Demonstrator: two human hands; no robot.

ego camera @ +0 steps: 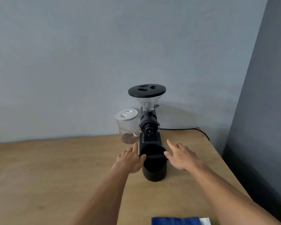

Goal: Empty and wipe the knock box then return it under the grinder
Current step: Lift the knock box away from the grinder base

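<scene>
Both open hands flank the black knock box (154,166) before the grinder (148,120): left hand (130,159) touching its rim, right hand (182,157) beside it.

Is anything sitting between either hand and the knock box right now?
Nothing visible. The left hand and right hand flank the knock box, thumbs at its rim. The clear jar stands behind, left of the grinder.
</scene>
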